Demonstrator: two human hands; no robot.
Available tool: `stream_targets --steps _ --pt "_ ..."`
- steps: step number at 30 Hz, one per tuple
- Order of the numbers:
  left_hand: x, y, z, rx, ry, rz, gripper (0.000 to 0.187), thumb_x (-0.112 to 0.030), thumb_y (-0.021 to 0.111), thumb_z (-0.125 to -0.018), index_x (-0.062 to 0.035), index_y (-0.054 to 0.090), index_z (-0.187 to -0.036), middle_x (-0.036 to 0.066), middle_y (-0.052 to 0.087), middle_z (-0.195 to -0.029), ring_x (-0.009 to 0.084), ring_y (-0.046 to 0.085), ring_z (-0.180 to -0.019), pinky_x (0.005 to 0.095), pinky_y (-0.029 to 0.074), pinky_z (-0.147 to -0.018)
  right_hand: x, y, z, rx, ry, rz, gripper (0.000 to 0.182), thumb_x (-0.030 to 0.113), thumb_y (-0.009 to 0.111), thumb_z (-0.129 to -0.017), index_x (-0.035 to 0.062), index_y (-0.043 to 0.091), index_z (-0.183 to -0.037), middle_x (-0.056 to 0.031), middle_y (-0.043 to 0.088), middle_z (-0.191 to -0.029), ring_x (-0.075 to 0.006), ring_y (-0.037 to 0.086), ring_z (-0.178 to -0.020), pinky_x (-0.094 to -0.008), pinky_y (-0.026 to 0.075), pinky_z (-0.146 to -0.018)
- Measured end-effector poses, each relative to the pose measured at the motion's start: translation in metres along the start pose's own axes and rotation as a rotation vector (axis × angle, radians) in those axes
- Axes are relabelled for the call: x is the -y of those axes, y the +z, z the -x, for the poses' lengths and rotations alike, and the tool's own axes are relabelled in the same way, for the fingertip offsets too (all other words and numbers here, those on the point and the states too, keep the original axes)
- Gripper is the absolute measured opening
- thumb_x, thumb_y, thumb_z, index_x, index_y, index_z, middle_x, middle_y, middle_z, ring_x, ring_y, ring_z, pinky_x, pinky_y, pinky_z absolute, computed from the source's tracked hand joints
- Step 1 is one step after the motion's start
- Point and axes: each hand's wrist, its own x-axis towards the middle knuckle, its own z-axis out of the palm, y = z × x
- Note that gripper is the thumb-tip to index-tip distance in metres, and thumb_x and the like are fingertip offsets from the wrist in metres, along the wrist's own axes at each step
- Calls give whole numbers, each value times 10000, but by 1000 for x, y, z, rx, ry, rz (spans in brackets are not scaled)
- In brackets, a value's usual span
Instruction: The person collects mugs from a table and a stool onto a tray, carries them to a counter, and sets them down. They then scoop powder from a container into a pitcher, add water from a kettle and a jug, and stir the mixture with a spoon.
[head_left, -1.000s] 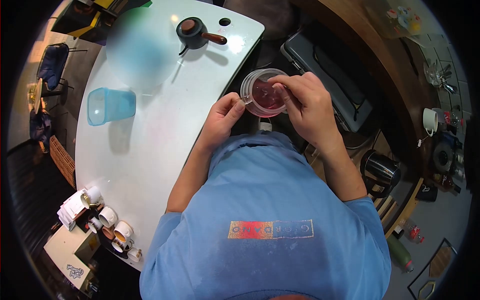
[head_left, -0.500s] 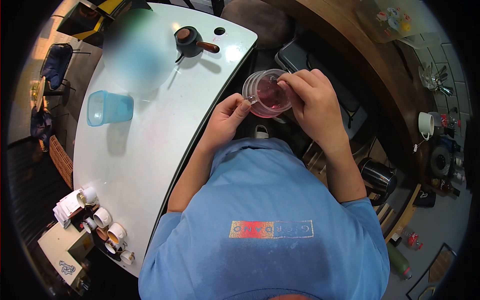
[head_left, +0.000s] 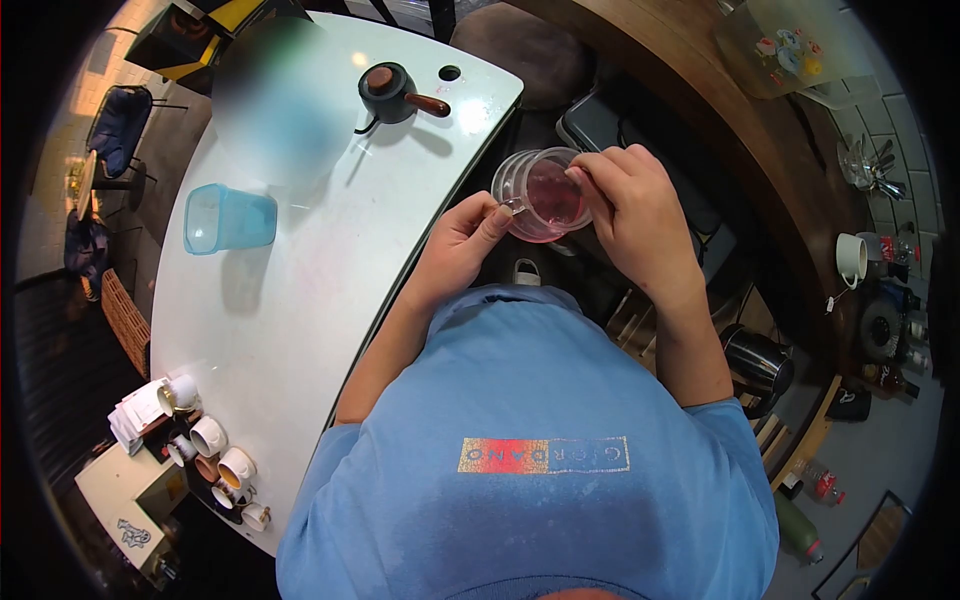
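Observation:
A clear, ribbed cup (head_left: pixel 552 196) with reddish-pink liquid in it is held in front of my body, past the table's edge, its mouth tilted to the right. My left hand (head_left: pixel 468 238) pinches the cup's small clear handle between thumb and fingers. At the right side of the rim is my right hand (head_left: pixel 637 208), its fingers bent and pressed together at the cup's mouth. Whether they hold only the rim or something small is hidden.
The white table (head_left: pixel 300 350) bears a translucent blue container (head_left: pixel 232 220) and a dark pot (head_left: pixel 388 93) with a wooden handle. Several cups (head_left: pixel 236 467) stand at its lower left. A kettle (head_left: pixel 757 360) and a white mug (head_left: pixel 851 257) are at the right.
The view has shifted slightly, so table items appear a little further right. Both hands and the cup have moved slightly right and down in view, with the grip on the handle kept.

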Motion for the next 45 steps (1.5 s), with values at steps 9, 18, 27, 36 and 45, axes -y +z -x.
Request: stream_targets --steps 9,18,27,36,45 --pt "-5 -4 -2 -14 -1 -49 233 -270 545 -954 -68 530 -839 -80 428 -724 11 356 -669 172 300 -595 1 6 -3 -61 -68 74 101 147 615 -835 55 644 -864 -53 601 -765 -244 525 -718 -351 433 -679" --pt "-18 4 0 -177 128 -301 317 -261 629 -898 -13 512 -738 10 420 -691 100 374 -637 246 335 -579 3 24 14 -148 477 -388 164 136 567 -872 -2 652 -845 -131 625 -705 -297 561 -657 -382 443 -623" --pt "-20 -1 6 -123 88 -300 242 -261 574 -939 -44 547 -834 -60 447 -688 32 366 -644 188 309 -584 -2 25 5 -159 3 -113 117 124 615 -843 47 650 -925 -78 613 -791 -262 536 -741 -366 425 -692" --pt "-16 -4 14 -192 70 -288 274 -271 571 -937 -25 544 -821 -21 444 -713 65 384 -668 214 342 -616 9 34 13 -163 114 -135 112 131 607 -851 34 646 -893 -87 585 -718 -256 532 -681 -357 426 -634" --pt "-17 -7 20 -227 77 -294 288 -282 566 -940 -24 532 -817 -19 437 -721 70 382 -682 218 349 -636 18 42 13 -184 288 -294 112 119 594 -858 18 642 -862 -109 600 -703 -276 534 -638 -370 428 -596"
